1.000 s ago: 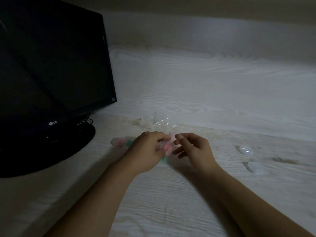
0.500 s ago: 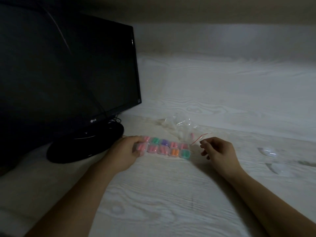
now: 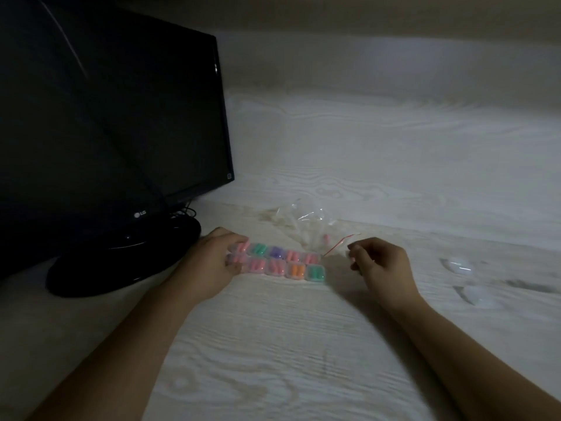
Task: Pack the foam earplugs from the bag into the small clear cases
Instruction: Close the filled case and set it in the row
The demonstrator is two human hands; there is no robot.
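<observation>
Landmark: the block of filled cases (image 3: 277, 262) on the desk (image 3: 303, 344), two rows side by side, each case showing coloured earplugs (pink, green, purple, orange). Everything else is placed off that.

Left hand (image 3: 212, 262) is at the block's left end, fingers curled over the end cases with the thumb at the near edge. It looks like a steadying grip, probably to keep the rows aligned and out of the way.

Right hand (image 3: 379, 265) sits just right of the block, apart from it. Fingers are loosely curled and half closed, fingertips (image 3: 352, 249) drawn toward each other. They may be pinching something small and clear, but it is too dim to say, so I can't tell whether it holds anything.

The bag (image 3: 306, 223) lies just behind the block's right end, crumpled clear plastic with a red zip strip (image 3: 338, 245) trailing toward the right hand. One pink earplug (image 3: 326, 238) is visible inside; contents otherwise unclear. The mouth faces the working hand, which makes sense for reaching in.

Two empty cases (image 3: 457, 265) lie well right of the block, past the right hand (likely the remaining ones to fill).

A monitor (image 3: 121, 117) stands left of the block, its base near the left wrist.

Judgement: mostly packed, a few left.
</observation>
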